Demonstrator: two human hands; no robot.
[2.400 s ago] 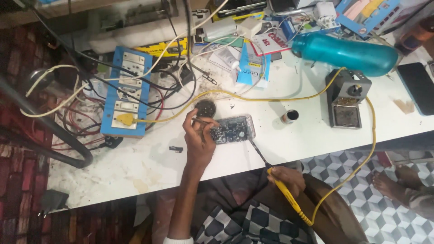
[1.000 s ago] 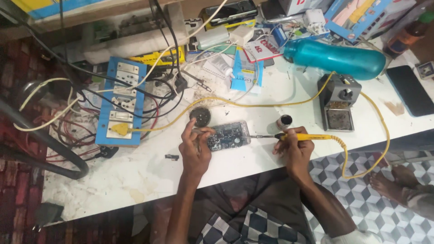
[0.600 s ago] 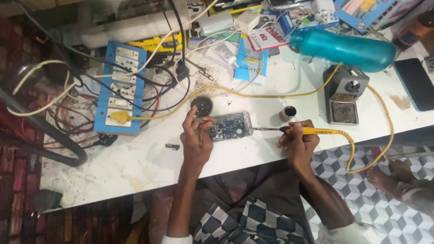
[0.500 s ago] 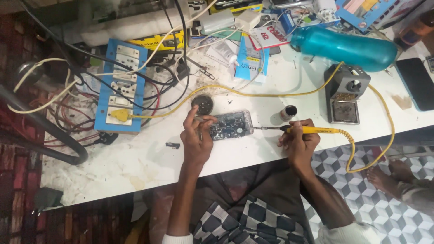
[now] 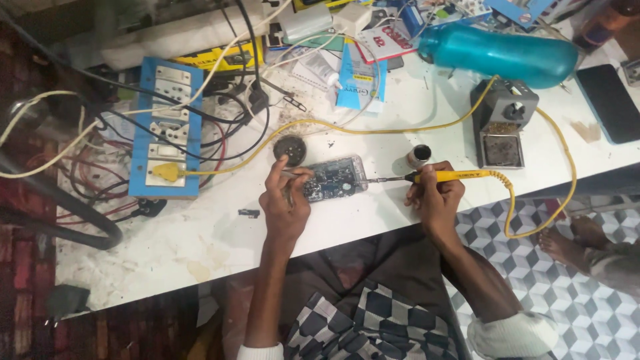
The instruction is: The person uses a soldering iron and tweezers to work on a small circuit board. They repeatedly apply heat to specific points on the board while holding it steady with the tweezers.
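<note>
Near the front edge of the white worktable [image 5: 167,247], a small circuit board in a clear casing [image 5: 331,179] lies flat, between the person's two hands. At its left end the left hand [image 5: 285,203] rests on it, the fingers curled together around a thin metal tool, probably tweezers [image 5: 288,195], whose end is too small to make out. From the right comes the yellow-handled soldering iron [image 5: 445,176], lying nearly level, its dark tip at or touching the board's right end. Its handle is clamped in the right hand [image 5: 435,198], fingers closed tightly around it like a pen grip.

Just behind the board sits a small round dark tin [image 5: 289,148], and just behind the iron stands a little open-topped pot [image 5: 419,155]. A tiny dark part [image 5: 249,213] lies on the table to the left of the left hand. The iron's yellow cable [image 5: 533,213] loops off the table edge, climbs past the grey soldering-iron stand [image 5: 501,122], then runs left across the table to a yellow plug in the blue switchboard [image 5: 164,127]. Farther back, a teal bottle [image 5: 500,59] lies on its side, with a dark phone [image 5: 610,102] to its right. Tangled wires [image 5: 60,180] spill over the table's left end. Below the table edge, another person's bare foot [image 5: 573,240] rests on the patterned floor [image 5: 533,280].
</note>
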